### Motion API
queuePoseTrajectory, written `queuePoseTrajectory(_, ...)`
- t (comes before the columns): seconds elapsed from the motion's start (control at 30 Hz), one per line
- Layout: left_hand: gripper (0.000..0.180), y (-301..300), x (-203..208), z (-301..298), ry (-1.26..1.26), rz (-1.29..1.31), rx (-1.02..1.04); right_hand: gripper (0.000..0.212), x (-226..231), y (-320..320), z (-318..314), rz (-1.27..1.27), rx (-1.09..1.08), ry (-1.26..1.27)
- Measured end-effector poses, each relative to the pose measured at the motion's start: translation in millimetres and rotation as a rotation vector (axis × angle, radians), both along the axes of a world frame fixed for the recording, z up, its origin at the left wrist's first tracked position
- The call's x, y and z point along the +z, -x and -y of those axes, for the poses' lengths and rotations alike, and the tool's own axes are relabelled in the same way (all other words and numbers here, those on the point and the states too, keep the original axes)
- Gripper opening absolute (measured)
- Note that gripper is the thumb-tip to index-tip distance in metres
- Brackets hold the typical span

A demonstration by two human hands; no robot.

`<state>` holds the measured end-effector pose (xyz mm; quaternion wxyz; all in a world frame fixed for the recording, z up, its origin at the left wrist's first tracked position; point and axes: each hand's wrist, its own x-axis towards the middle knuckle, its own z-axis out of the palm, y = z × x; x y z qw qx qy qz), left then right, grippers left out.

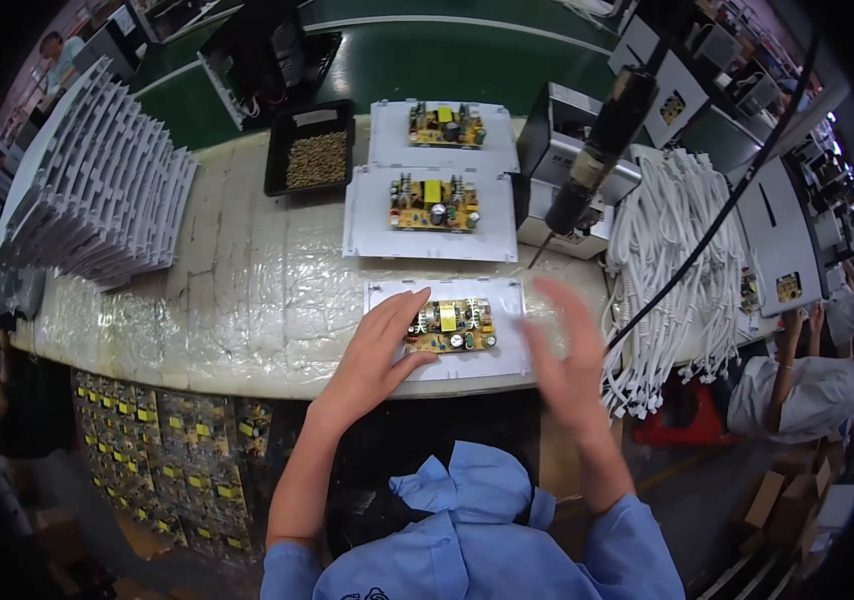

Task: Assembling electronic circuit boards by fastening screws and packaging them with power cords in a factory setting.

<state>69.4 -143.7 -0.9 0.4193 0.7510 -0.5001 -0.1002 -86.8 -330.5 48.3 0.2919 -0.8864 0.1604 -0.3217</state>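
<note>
A circuit board (454,326) with a yellow transformer lies on a white panel (512,350) at the bench's near edge. My left hand (372,350) steadies the board's left end, thumb along the near side and fingers at the far corner. Just right of the panel, my right hand (569,365) is blurred by motion, its thumb and fingers apart with nothing visible between them. Above and beyond it hangs a dark electric screwdriver (592,165), its bit pointing down, apart from both hands.
Two more white panels with boards (435,203) lie beyond. A black tray (310,152) holds small screws. Stacked white panels (97,180) stand at left, bundled white cables (672,250) at right. A metal box (557,150) is behind the screwdriver. Many boards (162,450) sit below the bench at left.
</note>
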Motion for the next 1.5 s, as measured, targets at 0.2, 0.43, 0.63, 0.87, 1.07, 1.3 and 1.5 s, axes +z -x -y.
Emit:
queuePoseTrajectory(0.2, 0.074, 2.9, -0.6, 29.6, 0.028, 0.042, -0.105, 0.053, 70.4, -66.2, 90.7, 0.468, -0.194, -0.231)
queuePoseTrajectory(0.43, 0.076, 6.0, -3.3, 31.9, 0.015, 0.002, -0.073, 0.039, 60.4, -107.5, 100.0, 0.411, 0.048, -0.724)
queuePoseTrajectory(0.63, 0.076, 6.7, -1.2, 32.7, 0.012, 0.005, -0.070, 0.019, 103.4, -67.7, 79.3, 0.790, -0.092, -0.535)
queuePoseTrajectory(0.87, 0.076, 4.8, -3.8, 42.8, 0.019, 0.047, -0.042, 0.014, 101.9, -84.9, 95.6, 0.867, -0.077, -0.442)
queuePoseTrajectory(1.07, 0.082, 2.1, -2.6, 38.1, 0.030, -0.012, -0.061, 0.013, 100.8, -73.9, 77.6, 0.805, -0.044, -0.478)
queuePoseTrajectory(1.3, 0.081, 2.1, -2.6, 38.5, 0.058, 0.028, -0.057, 0.019, 92.3, -36.6, 22.0, 0.635, 0.088, -0.755)
queuePoseTrajectory(1.5, 0.081, 1.9, -1.4, 40.8, 0.048, 0.022, -0.071, 0.024, 77.2, -34.9, 10.5, 0.514, 0.057, -0.718)
